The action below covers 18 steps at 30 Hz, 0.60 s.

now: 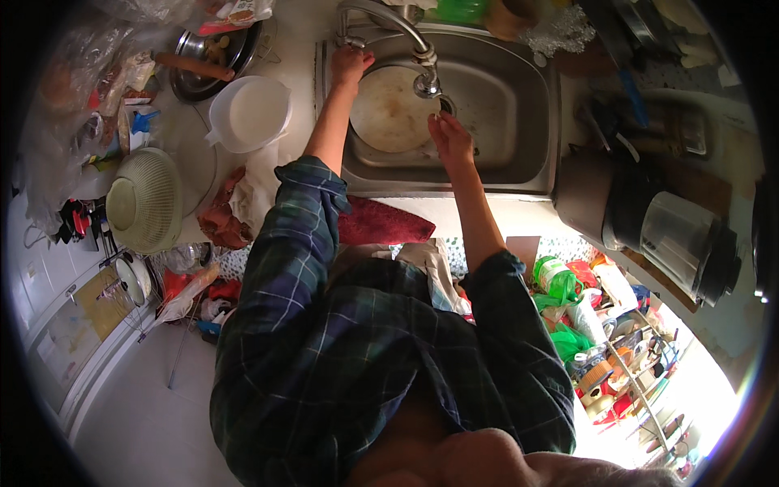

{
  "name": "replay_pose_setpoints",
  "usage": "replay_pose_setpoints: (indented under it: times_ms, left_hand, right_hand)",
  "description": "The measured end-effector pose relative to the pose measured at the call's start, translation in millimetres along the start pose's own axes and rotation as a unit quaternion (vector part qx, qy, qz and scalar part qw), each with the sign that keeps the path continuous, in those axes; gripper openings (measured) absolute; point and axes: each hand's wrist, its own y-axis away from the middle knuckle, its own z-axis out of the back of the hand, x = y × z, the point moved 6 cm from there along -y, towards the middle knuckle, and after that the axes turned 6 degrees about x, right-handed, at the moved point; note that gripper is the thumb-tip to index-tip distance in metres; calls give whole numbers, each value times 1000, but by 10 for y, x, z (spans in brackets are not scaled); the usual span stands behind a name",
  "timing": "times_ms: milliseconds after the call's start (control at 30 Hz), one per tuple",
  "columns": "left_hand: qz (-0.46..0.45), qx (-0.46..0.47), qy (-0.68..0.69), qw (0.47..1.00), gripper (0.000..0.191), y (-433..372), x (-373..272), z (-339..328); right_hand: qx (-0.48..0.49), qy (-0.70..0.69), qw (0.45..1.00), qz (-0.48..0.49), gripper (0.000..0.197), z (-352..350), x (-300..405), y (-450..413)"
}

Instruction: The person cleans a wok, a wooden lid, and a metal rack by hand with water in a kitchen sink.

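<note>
My left hand (pixel 350 66) is at the base of the chrome faucet (pixel 389 12), by its handle (pixel 351 42); whether the fingers close on the handle cannot be told. My right hand (pixel 451 137) is over the stainless steel sink (pixel 517 122), just below the spout head (pixel 427 86), fingertips drawn together. Something small and pale may be at those fingertips, too small to name. In the sink's left part lies a round, pale, brown-stained board or lid (pixel 392 109), partly behind both hands. No water stream can be made out.
Left of the sink stand a white plastic jug (pixel 252 114), a pale green colander (pixel 146 201) and a metal pan (pixel 216 58) with a wooden handle across it. A dark red cloth (pixel 386 222) hangs at the front edge. A grey appliance with a clear container (pixel 675 231) is at the right.
</note>
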Motion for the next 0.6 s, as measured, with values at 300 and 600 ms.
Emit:
replay_pose_setpoints:
  times_ms: [300,600]
  left_hand:
    - [-33,81,156,984,20,73,7,-196]
    - [-13,39,65,997,12,172,-86,108]
  right_hand:
    - [91,38,968,230,27,568,-463,-1409]
    - [127,-398,896,-153,27,-436,-237,-933]
